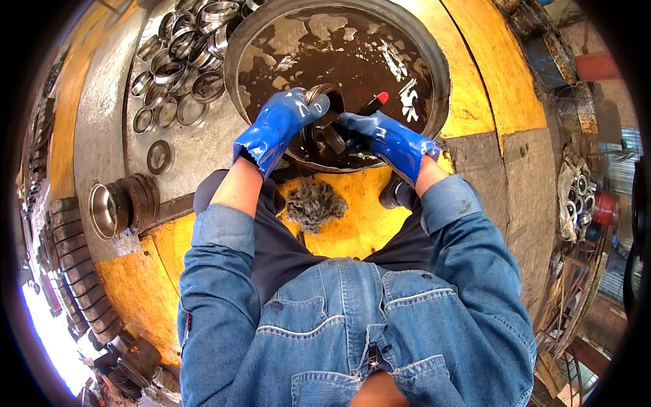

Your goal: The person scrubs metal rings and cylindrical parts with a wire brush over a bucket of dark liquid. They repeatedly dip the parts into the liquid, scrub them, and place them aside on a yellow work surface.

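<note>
My left hand [288,115], in a blue rubber glove, is closed around a metal ring [323,91] held over a large round basin [439,81] of dark brown liquid. My right hand [386,132], gloved the same way, is closed on a brush with a dark handle and a red end [382,98]. The brush's working end points toward the ring, partly hidden by the glove and the ring. Both hands are close together over the basin's near side. Pale foam patches float on the liquid [346,68].
Many loose metal rings [183,61] lie on a grey metal sheet at the left. Several larger rings [112,209] stand nearer, beside a stack of dark rings [78,271]. A grey wad of fibres [313,205] lies between my feet. A bag of rings [580,197] is at the right.
</note>
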A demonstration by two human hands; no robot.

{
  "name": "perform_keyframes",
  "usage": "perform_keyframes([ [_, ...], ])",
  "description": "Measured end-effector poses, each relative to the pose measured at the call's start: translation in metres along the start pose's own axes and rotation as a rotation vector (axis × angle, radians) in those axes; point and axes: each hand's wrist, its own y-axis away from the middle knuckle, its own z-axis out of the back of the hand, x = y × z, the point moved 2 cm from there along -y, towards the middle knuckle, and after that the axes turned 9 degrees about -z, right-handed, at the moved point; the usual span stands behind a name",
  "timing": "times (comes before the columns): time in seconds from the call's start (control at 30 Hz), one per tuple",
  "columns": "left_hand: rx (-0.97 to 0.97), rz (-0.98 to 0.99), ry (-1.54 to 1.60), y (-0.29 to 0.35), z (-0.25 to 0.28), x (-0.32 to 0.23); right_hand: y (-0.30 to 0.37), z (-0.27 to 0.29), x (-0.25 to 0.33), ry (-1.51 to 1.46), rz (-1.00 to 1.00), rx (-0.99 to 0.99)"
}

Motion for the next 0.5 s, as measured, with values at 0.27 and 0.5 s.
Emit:
perform_keyframes([
  [0.27,-0.018,-0.027,0.018,-0.003,-0.002,-0.001,-0.015,-0.006,0.023,1.311,0.555,-0.571],
  [0.5,-0.014,-0.035,0.005,0.001,0.004,-0.006,0.022,-0.014,0.026,1.463,1.339,-0.515],
])
